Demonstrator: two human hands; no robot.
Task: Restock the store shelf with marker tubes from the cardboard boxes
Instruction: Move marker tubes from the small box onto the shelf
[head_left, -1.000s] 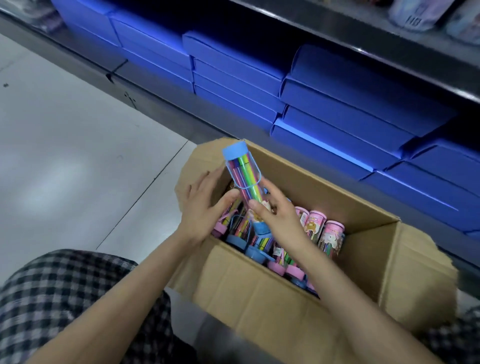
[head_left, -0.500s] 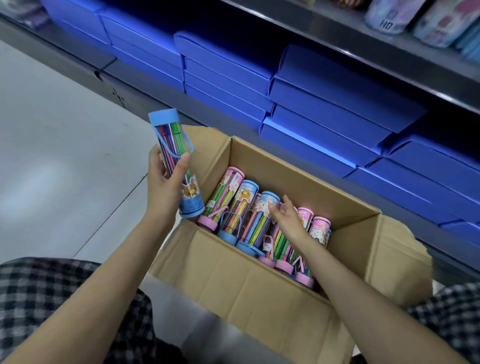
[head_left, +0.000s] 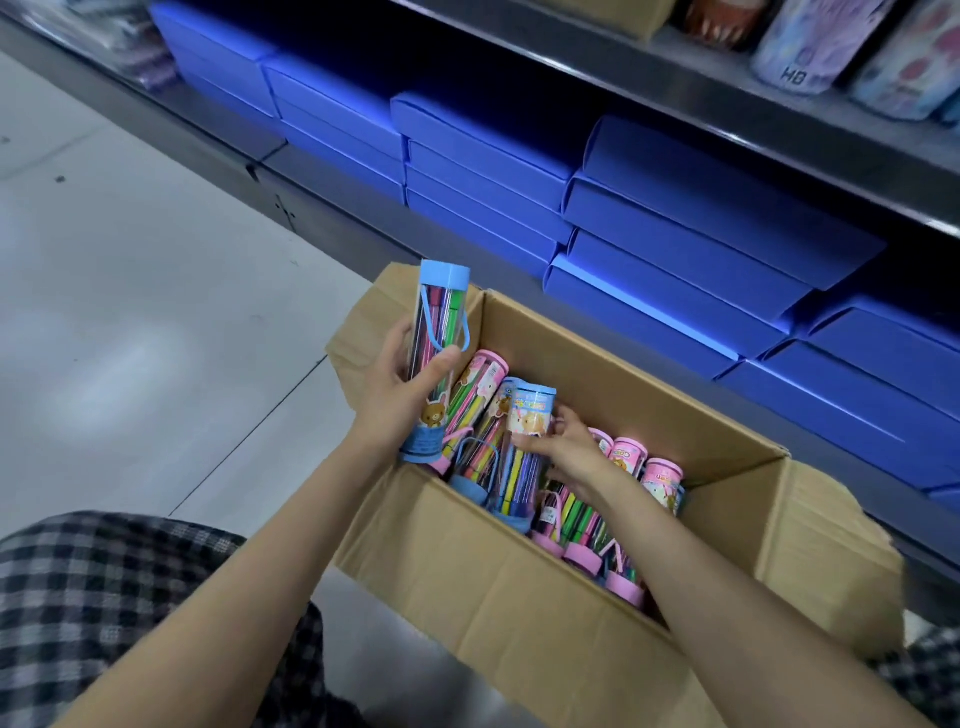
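An open cardboard box (head_left: 467, 582) sits on the floor before the shelf. My left hand (head_left: 400, 395) grips a clear blue-capped marker tube (head_left: 439, 332), upright at the box's left edge. Inside the box my right hand (head_left: 563, 449) holds a second blue-capped marker tube (head_left: 527, 415), its upper end raised above the row. Several pink-capped tubes (head_left: 628, 457) and blue-capped ones lie slanted in the box, partly hidden by my right forearm.
Stacks of flat blue boxes (head_left: 675, 244) fill the bottom shelf behind the carton. The upper shelf (head_left: 727, 98) carries printed canisters (head_left: 810, 41) at top right. Grey floor tiles (head_left: 130, 312) lie to the left. My checked trouser legs are at both lower corners.
My left hand with its tube moved right, back toward the box edge. My right hand, which reached among the tubes, now holds a blue-capped tube and has raised its top end.
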